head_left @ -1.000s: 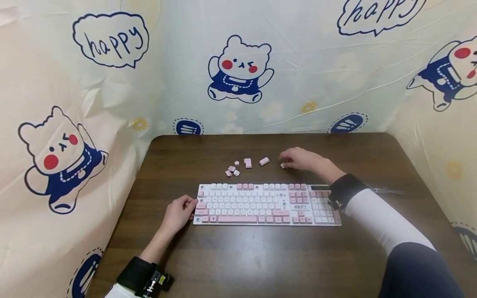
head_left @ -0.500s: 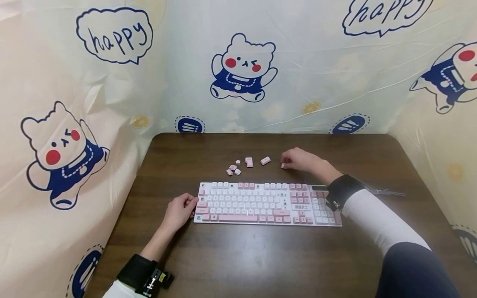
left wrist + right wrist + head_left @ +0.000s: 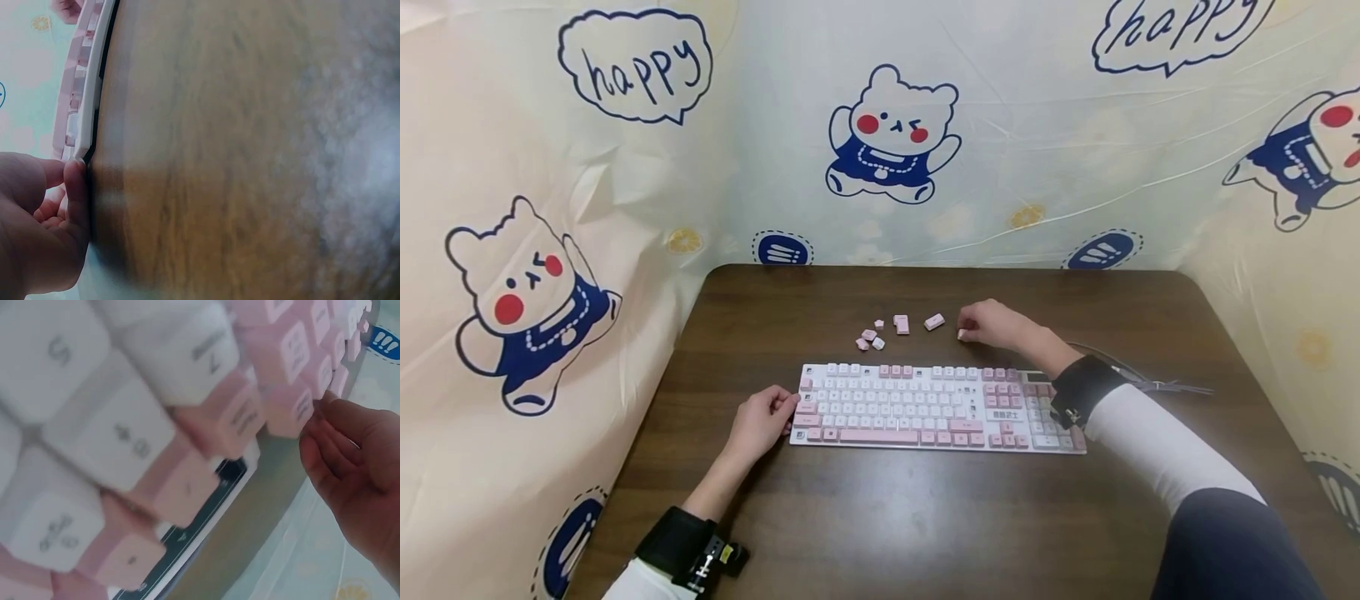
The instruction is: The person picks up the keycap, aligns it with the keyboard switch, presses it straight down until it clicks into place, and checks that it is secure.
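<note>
A full-size white and pink keyboard [image 3: 880,436] lies across the table. My left hand [image 3: 763,421] pinches its left end, thumb and forefinger meeting at the white case corner in the left wrist view. Behind the keyboard's right part, my right hand [image 3: 996,323] is close over the table, pinching a small pale keycap [image 3: 961,335] between its fingertips. To that hand's left lie a longer pink keycap [image 3: 934,322], a pair of pink keycaps [image 3: 902,325] and a loose cluster of several small pink and white keycaps [image 3: 868,335]. Keyboard keys fill much of the right wrist view.
A grey cable [image 3: 1165,387] runs behind the keyboard and right wrist. The brown wooden table [image 3: 880,517] extends in front. A pale curtain [image 3: 1015,150] printed with bears surrounds the table's back and sides.
My right hand has shifted slightly left with the small keycap, which it now pinches at the fingertips. More of the cable shows behind the wrist. My left hand stays at the keyboard's left end.
</note>
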`<state>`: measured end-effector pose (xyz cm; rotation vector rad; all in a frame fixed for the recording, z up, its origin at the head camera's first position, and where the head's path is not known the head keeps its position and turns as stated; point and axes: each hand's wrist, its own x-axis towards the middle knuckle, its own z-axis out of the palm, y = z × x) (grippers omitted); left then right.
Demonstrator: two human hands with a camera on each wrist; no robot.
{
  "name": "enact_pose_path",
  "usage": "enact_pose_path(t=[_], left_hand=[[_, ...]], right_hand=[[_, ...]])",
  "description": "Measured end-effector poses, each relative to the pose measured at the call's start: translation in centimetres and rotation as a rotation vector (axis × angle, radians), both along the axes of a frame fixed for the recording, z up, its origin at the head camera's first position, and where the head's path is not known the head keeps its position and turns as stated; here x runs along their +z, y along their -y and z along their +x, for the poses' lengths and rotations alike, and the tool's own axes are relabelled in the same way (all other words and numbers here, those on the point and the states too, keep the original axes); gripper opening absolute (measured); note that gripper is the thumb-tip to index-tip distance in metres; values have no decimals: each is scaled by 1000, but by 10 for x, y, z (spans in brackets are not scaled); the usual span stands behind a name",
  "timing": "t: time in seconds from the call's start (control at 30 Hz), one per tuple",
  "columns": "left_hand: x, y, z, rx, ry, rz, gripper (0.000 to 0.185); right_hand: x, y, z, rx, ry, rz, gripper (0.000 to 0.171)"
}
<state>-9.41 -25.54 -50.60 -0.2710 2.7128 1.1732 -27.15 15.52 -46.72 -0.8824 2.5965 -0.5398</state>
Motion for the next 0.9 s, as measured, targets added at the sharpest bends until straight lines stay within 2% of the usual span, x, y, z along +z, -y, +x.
enact_pose_path(t=[0.1,0.23,0.47,0.67,0.9], left_hand=[[0,1,0,-1,1,-1,20],[1,1,1,0,-3,-4,20],[3,0,0,6,4,-5,20],[2,1,0,2,-2,-6,21],[1,-1,1,-4,-11,-1,21]], right_hand=[[5,4,3,-35,123,-97,15],[11,11,6,-29,260,-216,15],[17,25,16,6,316,-254,14],[20,38,26,75,313,-225,12],[18,52,35,196,170,-167,8]])
